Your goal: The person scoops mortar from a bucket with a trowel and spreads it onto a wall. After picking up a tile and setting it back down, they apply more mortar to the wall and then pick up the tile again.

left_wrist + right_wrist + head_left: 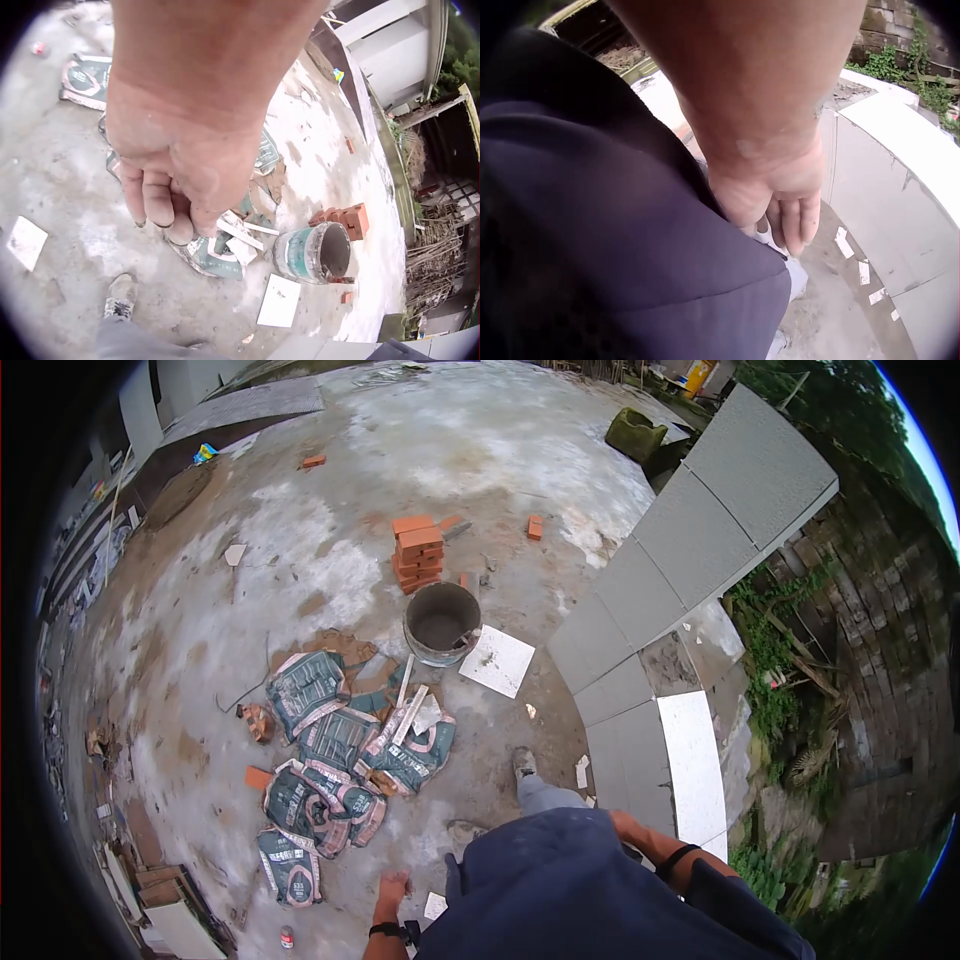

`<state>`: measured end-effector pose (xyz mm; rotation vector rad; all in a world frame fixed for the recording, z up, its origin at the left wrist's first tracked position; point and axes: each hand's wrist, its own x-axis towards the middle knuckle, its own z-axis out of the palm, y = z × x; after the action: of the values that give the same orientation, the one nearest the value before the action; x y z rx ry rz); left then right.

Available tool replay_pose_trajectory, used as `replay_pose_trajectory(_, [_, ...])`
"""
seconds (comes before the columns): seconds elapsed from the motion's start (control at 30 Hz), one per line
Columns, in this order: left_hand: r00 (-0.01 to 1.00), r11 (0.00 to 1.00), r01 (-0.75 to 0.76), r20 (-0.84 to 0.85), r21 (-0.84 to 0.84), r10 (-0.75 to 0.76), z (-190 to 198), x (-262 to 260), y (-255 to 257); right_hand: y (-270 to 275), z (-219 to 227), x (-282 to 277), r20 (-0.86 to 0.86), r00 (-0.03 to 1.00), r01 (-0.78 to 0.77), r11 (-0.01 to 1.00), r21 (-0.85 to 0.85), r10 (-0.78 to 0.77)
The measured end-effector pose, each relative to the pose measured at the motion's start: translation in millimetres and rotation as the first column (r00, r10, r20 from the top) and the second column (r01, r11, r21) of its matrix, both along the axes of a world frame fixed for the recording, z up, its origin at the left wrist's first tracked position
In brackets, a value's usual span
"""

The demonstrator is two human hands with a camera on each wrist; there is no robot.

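Note:
In the head view the left hand [394,884] hangs low beside the body, right of the cement bags [290,865]. The left wrist view shows that hand [176,176] with loosely bent fingers and nothing held. My right hand [772,202] hangs by the dark shirt [645,247] in the right wrist view, its fingers loosely bent and without an object. In the head view the shirt hides most of it; the forearm [650,840] shows beside the tiled wall [625,750].
A bucket [440,625] stands ahead, with stacked red bricks [418,550] behind it and a white tile [497,661] at its right. Bags and wood strips [410,715] lie front left. The low tiled wall curves along the right side. A small red-capped item [287,937] is at lower left.

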<state>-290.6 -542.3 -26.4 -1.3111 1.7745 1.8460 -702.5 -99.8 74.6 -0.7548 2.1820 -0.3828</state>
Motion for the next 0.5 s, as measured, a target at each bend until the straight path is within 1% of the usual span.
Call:
replay_pose_trajectory(0.03, [1.0, 1.0, -0.008, -0.003, -0.002, 0.008, -2, 3, 5, -5, -3, -10, -0.006, 0.996, -0.09, 0.996, -0.001, 0.09])
replay_pose_trajectory(0.07, [0.976, 0.975, -0.215, 0.044, 0.06, 0.213, -3, 7, 12, -11, -5, -21, -0.015, 0.984, -0.18, 0.984, -0.001, 0.18])
replay_pose_trajectory(0.1, [0.909, 0.904, -0.414, 0.1, 0.112, 0.404, -6, 9, 17, -24, 1, -33, -0.023, 0.982, -0.189, 0.982, -0.003, 0.188])
replay_pose_trajectory(0.13, [0.907, 0.901, -0.42, 0.092, 0.112, 0.411, -6, 9, 21, -36, 7, -45, -0.024, 0.982, -0.184, 0.982, 0.046, 0.185])
replay_pose_trajectory(0.17, [0.873, 0.869, -0.486, 0.099, 0.09, 0.478, -5, 11, 25, -45, 14, -54, -0.022, 0.983, -0.177, 0.979, 0.097, 0.18])
replay_pose_trajectory(0.2, [0.834, 0.833, -0.549, 0.106, 0.066, 0.542, -6, 11, 28, -53, 12, -67, -0.026, 0.982, -0.183, 0.979, 0.095, 0.186])
replay_pose_trajectory(0.23, [0.831, 0.83, -0.554, 0.105, 0.064, 0.547, -11, 14, 31, -58, -1, -83, -0.074, 0.988, -0.129, 0.985, 0.11, 0.138])
replay_pose_trajectory(0.27, [0.849, 0.849, -0.527, 0.08, 0.037, 0.523, -15, 17, 33, -61, -13, -95, -0.119, 0.989, -0.075, 0.99, 0.121, 0.09])
replay_pose_trajectory(0.3, [0.866, 0.867, -0.498, 0.058, 0.007, 0.497, -19, 21, 35, -69, -7, -107, -0.113, 0.989, -0.082, 0.99, 0.118, 0.095])
replay_pose_trajectory(0.33, [0.863, 0.865, -0.502, 0.064, 0.0, 0.501, -21, 22, 37, -79, 2, -127, -0.125, 0.986, -0.091, 0.984, 0.151, 0.11])
replay_pose_trajectory(0.37, [0.846, 0.847, -0.531, 0.061, -0.003, 0.53, -23, 21, 39, -94, 11, -147, -0.136, 0.983, -0.097, 0.978, 0.184, 0.123])
replay_pose_trajectory(0.4, [0.829, 0.83, -0.558, 0.058, -0.006, 0.557, -24, 17, 40, -104, 11, -166, -0.128, 0.984, -0.1, 0.978, 0.182, 0.125])
replay_pose_trajectory(0.43, [0.828, 0.83, -0.557, 0.066, -0.012, 0.557, -22, 12, 40, -112, 11, -186, -0.171, 0.977, -0.095, 0.981, 0.17, 0.124])
replay_pose_trajectory(0.47, [0.845, 0.85, -0.527, 0.109, 0.001, 0.524, -19, 7, 40, -121, 9, -208, -0.213, 0.969, -0.089, 0.983, 0.16, 0.122])
replay_pose_trajectory(0.5, [0.859, 0.868, -0.497, 0.155, 0.016, 0.489, -15, -1, 38, -132, 3, -234, -0.201, 0.972, -0.089, 0.983, 0.163, 0.121])
